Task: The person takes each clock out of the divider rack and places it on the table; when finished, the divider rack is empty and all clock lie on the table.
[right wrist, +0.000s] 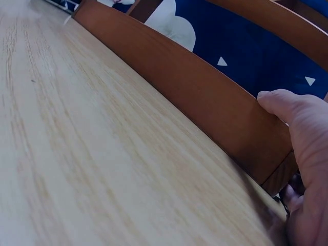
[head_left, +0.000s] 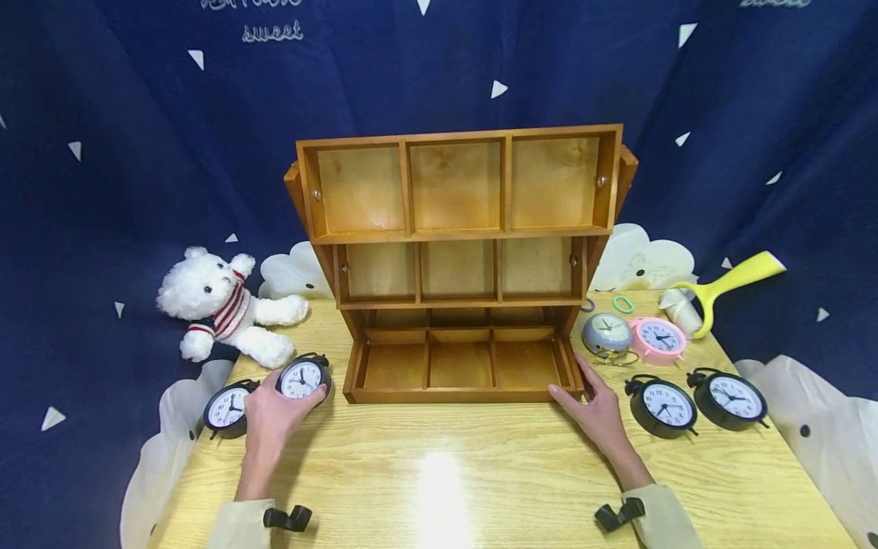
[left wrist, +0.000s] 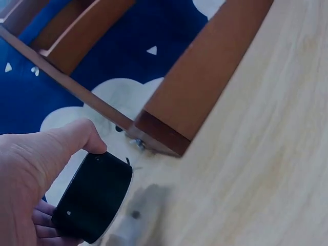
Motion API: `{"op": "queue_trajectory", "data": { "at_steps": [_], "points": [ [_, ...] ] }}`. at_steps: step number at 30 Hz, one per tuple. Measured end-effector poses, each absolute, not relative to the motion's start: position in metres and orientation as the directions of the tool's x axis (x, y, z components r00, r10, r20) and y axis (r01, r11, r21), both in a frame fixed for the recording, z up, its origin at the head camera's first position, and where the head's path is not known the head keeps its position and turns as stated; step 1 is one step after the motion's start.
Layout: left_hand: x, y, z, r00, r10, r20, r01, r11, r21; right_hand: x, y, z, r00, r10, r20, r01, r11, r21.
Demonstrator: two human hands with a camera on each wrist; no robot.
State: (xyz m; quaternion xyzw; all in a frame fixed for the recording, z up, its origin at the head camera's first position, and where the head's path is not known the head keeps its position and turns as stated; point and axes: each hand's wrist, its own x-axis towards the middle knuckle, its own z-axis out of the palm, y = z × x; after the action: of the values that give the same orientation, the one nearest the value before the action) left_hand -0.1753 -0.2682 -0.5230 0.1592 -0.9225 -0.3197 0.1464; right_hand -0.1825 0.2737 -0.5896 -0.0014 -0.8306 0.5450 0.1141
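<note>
My left hand (head_left: 270,418) grips a black twin-bell alarm clock (head_left: 300,379) by its sides, thumb on one side and fingers on the other. In the left wrist view the clock's black casing (left wrist: 95,197) shows over the table, near the end of the wooden organizer. A second black alarm clock (head_left: 226,410) stands left of that hand. My right hand (head_left: 598,412) holds the front right corner of the tiered wooden organizer (head_left: 453,396), its thumb on the front panel (right wrist: 215,110) and its other fingers round the side, partly hidden. The compartments in the three tiers hold nothing visible.
A white teddy bear (head_left: 229,305) sits at the back left. At the right are two black alarm clocks (head_left: 664,408), a grey clock (head_left: 607,333), a pink clock (head_left: 658,339), glasses (head_left: 616,356), hair ties (head_left: 623,304) and a yellow-handled tool (head_left: 737,278) by a white roll.
</note>
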Motion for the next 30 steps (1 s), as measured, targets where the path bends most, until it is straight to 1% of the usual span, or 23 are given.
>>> {"op": "queue_trajectory", "data": {
  "at_steps": [13, 21, 25, 27, 30],
  "points": [
    [-0.180, -0.273, -0.543, -0.913, -0.393, 0.108, -0.247, 0.745, 0.620, -0.182, 0.276, -0.591, -0.977, 0.126, 0.169, -0.106, 0.400, -0.910],
    [-0.180, -0.272, -0.541, -0.934, -0.347, 0.084, -0.228, 0.759, 0.609, -0.182, 0.278, -0.591, -0.978, 0.126, 0.166, -0.105, 0.394, -0.913],
    [-0.179, -0.268, -0.536, -0.945, -0.304, 0.121, -0.181, 0.793, 0.582, -0.183, 0.279, -0.592, -0.978, 0.128, 0.163, -0.101, 0.394, -0.913],
    [-0.177, -0.262, -0.533, -0.944, -0.286, 0.167, -0.142, 0.803, 0.579, -0.183, 0.278, -0.592, -0.978, 0.129, 0.163, -0.101, 0.393, -0.914],
    [-0.175, -0.250, -0.530, -0.928, -0.274, 0.253, -0.066, 0.789, 0.611, -0.183, 0.278, -0.591, -0.978, 0.129, 0.166, -0.104, 0.393, -0.914]
  ]
}}
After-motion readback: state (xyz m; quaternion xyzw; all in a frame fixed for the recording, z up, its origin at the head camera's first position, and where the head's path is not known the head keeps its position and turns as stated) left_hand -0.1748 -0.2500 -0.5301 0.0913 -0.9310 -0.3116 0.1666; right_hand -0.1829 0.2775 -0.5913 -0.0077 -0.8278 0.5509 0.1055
